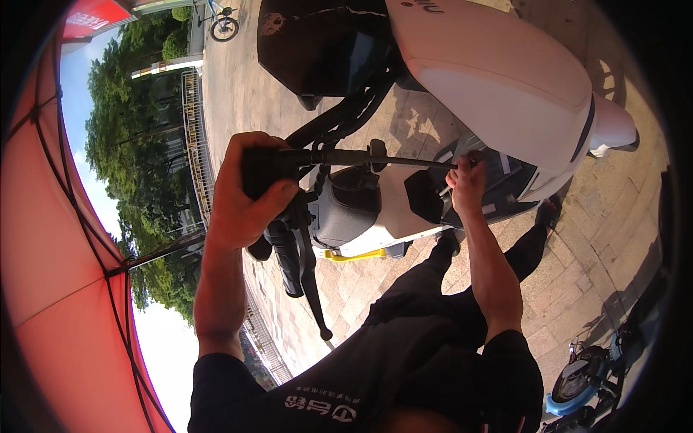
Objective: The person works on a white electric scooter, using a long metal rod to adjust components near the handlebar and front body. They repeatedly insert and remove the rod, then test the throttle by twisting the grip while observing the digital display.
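Note:
My left hand (235, 192) is closed around the thick black end of a long black rod (346, 157), with its thumb on the near side. The rod runs to the right, where my right hand (468, 181) grips its thinner end; the rod's exact kind cannot be told. Just below my left hand is a black handlebar grip (286, 265) with a black brake lever (309, 281). Beneath the rod lie white and grey textured vehicle parts (346, 216). A white scooter body panel (503, 70) stands beyond my right hand, over a dark footboard (503, 173).
A black angular panel (325, 48) and black cables (352, 113) lie ahead. A yellow part (354, 255) runs low along the vehicle. My feet stand on stone paving (568, 254). Another two-wheeler (579, 379) is at lower right, a red canopy (65, 260) at left, a bicycle (223, 27) farther off.

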`<state>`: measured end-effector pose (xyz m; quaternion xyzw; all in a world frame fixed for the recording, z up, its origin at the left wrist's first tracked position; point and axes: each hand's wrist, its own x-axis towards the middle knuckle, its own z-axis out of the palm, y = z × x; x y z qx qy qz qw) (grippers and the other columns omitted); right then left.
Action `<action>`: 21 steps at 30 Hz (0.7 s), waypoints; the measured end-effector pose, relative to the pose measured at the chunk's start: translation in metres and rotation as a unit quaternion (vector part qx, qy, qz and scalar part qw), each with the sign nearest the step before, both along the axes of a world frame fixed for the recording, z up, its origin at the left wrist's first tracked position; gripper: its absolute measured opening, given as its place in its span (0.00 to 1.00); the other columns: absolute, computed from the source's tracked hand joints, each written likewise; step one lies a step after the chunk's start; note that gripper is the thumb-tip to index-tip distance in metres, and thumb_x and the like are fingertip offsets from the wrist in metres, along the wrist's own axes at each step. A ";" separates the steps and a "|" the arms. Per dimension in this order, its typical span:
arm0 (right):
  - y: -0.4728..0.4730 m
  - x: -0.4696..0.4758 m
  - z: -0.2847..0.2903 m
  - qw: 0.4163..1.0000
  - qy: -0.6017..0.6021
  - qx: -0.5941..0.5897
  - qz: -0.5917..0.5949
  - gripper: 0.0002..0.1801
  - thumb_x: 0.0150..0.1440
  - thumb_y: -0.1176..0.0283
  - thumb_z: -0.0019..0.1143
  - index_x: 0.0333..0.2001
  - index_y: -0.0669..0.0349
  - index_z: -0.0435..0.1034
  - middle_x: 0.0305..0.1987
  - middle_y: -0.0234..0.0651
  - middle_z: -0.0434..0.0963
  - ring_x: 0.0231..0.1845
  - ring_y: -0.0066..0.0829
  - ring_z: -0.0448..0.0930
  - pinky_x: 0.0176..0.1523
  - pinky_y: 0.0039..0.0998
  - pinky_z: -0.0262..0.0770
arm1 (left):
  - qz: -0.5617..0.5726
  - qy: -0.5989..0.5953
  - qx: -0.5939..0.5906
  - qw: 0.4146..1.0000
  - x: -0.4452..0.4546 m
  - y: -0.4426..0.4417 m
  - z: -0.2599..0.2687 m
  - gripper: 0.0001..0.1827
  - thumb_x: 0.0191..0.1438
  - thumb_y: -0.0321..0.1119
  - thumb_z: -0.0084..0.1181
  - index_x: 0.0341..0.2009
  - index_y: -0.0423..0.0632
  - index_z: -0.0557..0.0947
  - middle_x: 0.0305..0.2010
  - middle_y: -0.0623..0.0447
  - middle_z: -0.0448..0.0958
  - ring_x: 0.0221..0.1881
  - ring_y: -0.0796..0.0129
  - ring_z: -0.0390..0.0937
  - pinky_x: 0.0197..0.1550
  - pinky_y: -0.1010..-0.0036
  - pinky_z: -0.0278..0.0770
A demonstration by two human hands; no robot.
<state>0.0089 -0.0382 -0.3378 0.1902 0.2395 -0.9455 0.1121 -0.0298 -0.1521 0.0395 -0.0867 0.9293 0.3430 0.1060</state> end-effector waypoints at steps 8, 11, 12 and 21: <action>0.015 -0.004 -0.006 0.998 0.005 0.034 0.055 0.12 0.60 0.64 0.49 0.38 0.58 0.58 0.14 0.20 0.54 0.12 0.12 0.53 0.16 0.20 0.52 | -0.004 -0.029 -0.013 0.999 -0.003 0.000 0.005 0.23 0.45 0.27 0.59 0.46 0.42 0.67 0.39 0.51 0.74 0.39 0.74 0.70 0.43 0.77 0.70; 0.018 -0.005 -0.004 0.997 -0.030 0.025 0.068 0.11 0.60 0.65 0.50 0.38 0.57 0.59 0.14 0.19 0.54 0.12 0.10 0.53 0.16 0.19 0.52 | 0.005 -0.030 -0.006 1.000 -0.003 -0.001 0.005 0.23 0.45 0.28 0.59 0.46 0.42 0.67 0.39 0.51 0.74 0.39 0.74 0.70 0.43 0.77 0.70; 0.019 -0.005 -0.004 0.996 -0.030 0.024 0.075 0.11 0.60 0.65 0.50 0.38 0.56 0.59 0.15 0.19 0.55 0.12 0.10 0.54 0.16 0.19 0.51 | 0.006 -0.031 -0.004 1.000 -0.003 -0.001 0.005 0.23 0.45 0.28 0.59 0.46 0.42 0.67 0.39 0.51 0.74 0.39 0.73 0.70 0.43 0.76 0.70; 0.007 -0.006 -0.007 0.998 -0.013 0.034 0.047 0.13 0.60 0.62 0.51 0.40 0.56 0.59 0.18 0.21 0.58 0.14 0.12 0.55 0.19 0.17 0.55 | 0.006 -0.044 -0.003 0.999 -0.001 -0.003 0.004 0.24 0.45 0.26 0.59 0.47 0.41 0.66 0.42 0.49 0.73 0.41 0.73 0.71 0.44 0.76 0.70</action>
